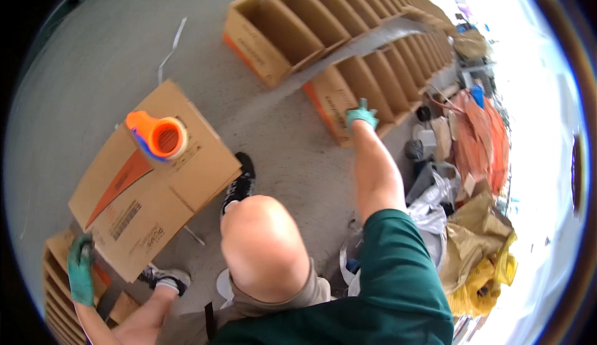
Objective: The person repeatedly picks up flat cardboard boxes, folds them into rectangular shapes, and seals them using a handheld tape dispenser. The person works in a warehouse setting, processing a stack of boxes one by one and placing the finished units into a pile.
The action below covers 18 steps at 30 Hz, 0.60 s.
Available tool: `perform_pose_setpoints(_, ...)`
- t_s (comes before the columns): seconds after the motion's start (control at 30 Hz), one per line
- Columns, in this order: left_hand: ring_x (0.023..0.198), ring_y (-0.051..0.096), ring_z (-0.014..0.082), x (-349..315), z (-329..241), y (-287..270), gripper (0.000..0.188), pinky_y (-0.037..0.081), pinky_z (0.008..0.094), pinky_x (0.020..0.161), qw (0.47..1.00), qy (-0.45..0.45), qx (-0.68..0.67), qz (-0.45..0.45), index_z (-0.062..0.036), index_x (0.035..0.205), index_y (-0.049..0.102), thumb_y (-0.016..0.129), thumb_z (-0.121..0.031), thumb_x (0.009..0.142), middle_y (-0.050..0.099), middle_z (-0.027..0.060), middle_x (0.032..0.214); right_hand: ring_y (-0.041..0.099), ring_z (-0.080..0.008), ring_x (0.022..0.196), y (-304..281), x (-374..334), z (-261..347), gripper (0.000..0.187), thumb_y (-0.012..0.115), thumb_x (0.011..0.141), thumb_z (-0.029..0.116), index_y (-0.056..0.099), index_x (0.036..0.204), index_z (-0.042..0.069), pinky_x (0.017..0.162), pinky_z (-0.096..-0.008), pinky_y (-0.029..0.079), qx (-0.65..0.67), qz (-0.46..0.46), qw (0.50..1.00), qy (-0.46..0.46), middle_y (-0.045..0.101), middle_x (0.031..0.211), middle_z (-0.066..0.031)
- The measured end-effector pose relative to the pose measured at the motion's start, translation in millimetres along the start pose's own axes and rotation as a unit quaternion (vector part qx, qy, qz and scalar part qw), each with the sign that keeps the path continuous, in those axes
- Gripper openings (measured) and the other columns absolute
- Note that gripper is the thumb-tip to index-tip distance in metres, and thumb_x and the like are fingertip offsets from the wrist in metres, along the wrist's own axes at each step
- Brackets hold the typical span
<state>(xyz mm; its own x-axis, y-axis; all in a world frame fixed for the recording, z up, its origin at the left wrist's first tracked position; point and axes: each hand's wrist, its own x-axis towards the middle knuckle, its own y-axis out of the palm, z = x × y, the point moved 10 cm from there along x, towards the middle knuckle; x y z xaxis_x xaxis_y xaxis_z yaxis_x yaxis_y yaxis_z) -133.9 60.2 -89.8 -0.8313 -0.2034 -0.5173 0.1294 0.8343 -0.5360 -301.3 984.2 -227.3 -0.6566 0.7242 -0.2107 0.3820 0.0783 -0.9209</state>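
My right hand [362,117], in a green glove, reaches forward to the near end of a row of open cardboard boxes [339,102]. It is closed over the top edge of the end box, with one finger stretched out. My left hand [80,273], also gloved, is low at the left over more cardboard boxes [56,292], close to a corner of a stack of flat cartons [146,220]. Its fingers are dark and blurred, so their grip is unclear. On the flat cartons lies an orange tape dispenser [165,138] with a roll of tape.
A second row of open boxes [267,46] stands beyond the first, both curving away to the right. Along the right side lie orange sacking [476,133], grey plastic bags [429,208] and a yellow bag [482,289]. White tape strips [172,49] lie on the grey floor [112,52].
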Motion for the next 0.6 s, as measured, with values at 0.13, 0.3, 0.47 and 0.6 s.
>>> perform_pose_setpoints(0.13, 0.112, 0.060, 0.0183, 2.4, -16.8, -3.7, 0.030, 0.044, 0.0318, 0.100, 0.997, 0.055, 0.052, 0.007, -0.0007, 0.124, 0.063, 0.054, -0.015, 0.099, 0.066, 0.0084, 0.118, 0.028, -0.0375, 0.146, -9.7, 0.1, 8.7, 0.059, 0.045, 0.096, 0.042, 0.034, 0.152, 0.031, 0.117, -0.0485, 0.027, 0.090, 0.019, 0.995, 0.044, 0.026, 0.159, -0.0206)
perform_pose_setpoints(0.3, 0.113, 0.061, 0.0293, 11.3, -35.7, -15.7, 0.034, 0.044, 0.0374, 0.102, 0.981, 0.059, 0.186, 0.020, -0.0009, 0.127, 0.061, 0.052, -0.018, 0.098, 0.065, 0.0178, 0.123, 0.067, -0.0363, 0.104, -70.2, -55.3, 128.7, 0.025, 0.062, 0.088, 0.018, 0.073, 0.110, 0.012, 0.091, -0.0394, 0.052, 0.091, -0.034, 0.924, -0.370, 0.071, 0.110, -0.0171)
perform_pose_setpoints(0.47, 0.121, 0.059, 0.0302, 34.0, 83.9, -51.1, 0.040, 0.044, 0.0398, 0.104, 0.969, -0.009, 0.232, -0.084, -0.0047, 0.135, 0.056, 0.045, -0.012, 0.097, 0.062, 0.0165, 0.132, 0.065, -0.0343, 0.101, -240.9, -354.2, 282.3, 0.037, 0.059, 0.094, 0.012, 0.060, 0.130, 0.006, 0.091, -0.0372, 0.050, 0.305, 0.086, 0.751, -0.579, 0.066, 0.119, -0.0198)
perform_pose_setpoints(0.6, 0.110, 0.061, 0.0228, 48.7, 128.8, -28.3, 0.044, 0.052, 0.0410, 0.092, 0.989, -0.143, 0.045, -0.008, -0.0090, 0.140, 0.052, 0.043, -0.010, 0.097, 0.063, 0.0090, 0.125, 0.062, -0.0359, 0.109, -228.2, -505.9, 348.1, 0.051, 0.059, 0.094, 0.017, 0.048, 0.143, 0.013, 0.096, -0.0432, 0.050, 0.004, 0.002, 0.700, -0.715, 0.061, 0.122, -0.0225)
